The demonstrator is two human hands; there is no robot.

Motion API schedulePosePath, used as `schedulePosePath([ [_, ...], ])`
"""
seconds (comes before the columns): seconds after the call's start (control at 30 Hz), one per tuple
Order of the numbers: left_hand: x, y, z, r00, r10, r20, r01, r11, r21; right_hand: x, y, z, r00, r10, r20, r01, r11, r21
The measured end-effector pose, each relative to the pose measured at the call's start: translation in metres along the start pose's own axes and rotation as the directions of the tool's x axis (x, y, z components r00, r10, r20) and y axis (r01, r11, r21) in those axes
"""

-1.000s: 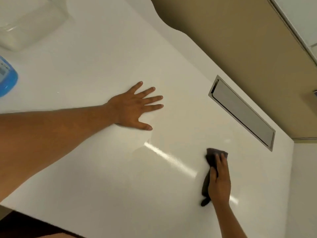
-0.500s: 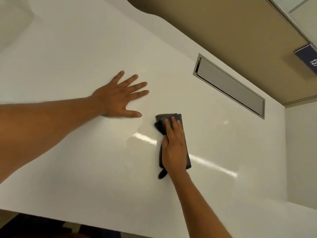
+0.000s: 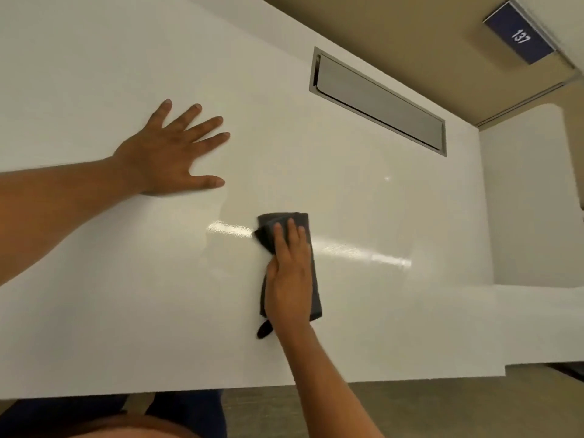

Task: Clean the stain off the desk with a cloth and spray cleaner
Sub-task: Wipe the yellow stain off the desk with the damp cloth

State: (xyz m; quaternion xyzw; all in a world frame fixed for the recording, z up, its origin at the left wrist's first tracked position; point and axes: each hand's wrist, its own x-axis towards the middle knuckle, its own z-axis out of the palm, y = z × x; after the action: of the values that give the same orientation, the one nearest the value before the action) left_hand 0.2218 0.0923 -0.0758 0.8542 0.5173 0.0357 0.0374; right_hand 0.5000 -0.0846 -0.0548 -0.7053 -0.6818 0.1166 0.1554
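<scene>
Right hand pressing a dark grey cloth flat on the white desk, left hand braced beside it.

The left hand lies palm down with fingers spread wide, holding nothing, up and to the left of the right hand and apart from it. The right hand lies on the folded cloth, fingers together and extended; the cloth's edges show past its fingertips and along both sides. A glossy streak, possibly wet, runs either side of the cloth. Beyond both hands a grey recessed panel sits in the desk.
</scene>
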Motion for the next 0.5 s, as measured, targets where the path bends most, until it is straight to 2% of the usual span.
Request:
schedulePosePath([
  [0.07,0.000,0.000,0.000,1.000,-0.004,0.009,0.004,1.000,0.004,-0.030,0.012,-0.008,0.996,-0.056,0.069,0.054,0.998,0.028],
  [0.1,0.000,0.000,0.000,1.000,-0.007,0.016,0.007,1.000,0.002,-0.035,0.029,-0.018,0.997,-0.039,0.073,0.036,0.998,0.044],
  [0.17,0.000,0.000,-0.001,1.000,-0.006,0.021,0.006,1.000,-0.001,-0.030,0.068,-0.044,0.991,0.132,0.033,-0.134,0.990,0.052],
  [0.23,-0.001,-0.001,-0.002,1.000,-0.004,0.022,0.004,1.000,-0.002,-0.008,0.102,-0.065,0.933,0.357,-0.047,-0.355,0.933,0.057],
  [0.3,-0.002,-0.001,-0.002,1.000,-0.005,0.024,0.005,1.000,-0.005,0.015,0.118,-0.072,0.872,0.479,-0.099,-0.474,0.878,0.064],
  [0.4,0.000,-0.001,0.001,1.000,-0.005,0.016,0.005,1.000,-0.001,0.029,0.100,-0.062,0.869,0.475,-0.142,-0.471,0.880,0.061],
  [0.5,0.000,-0.003,0.003,1.000,-0.002,0.018,0.003,1.000,-0.022,0.003,0.054,-0.035,0.946,0.316,-0.070,-0.313,0.948,0.049],
])
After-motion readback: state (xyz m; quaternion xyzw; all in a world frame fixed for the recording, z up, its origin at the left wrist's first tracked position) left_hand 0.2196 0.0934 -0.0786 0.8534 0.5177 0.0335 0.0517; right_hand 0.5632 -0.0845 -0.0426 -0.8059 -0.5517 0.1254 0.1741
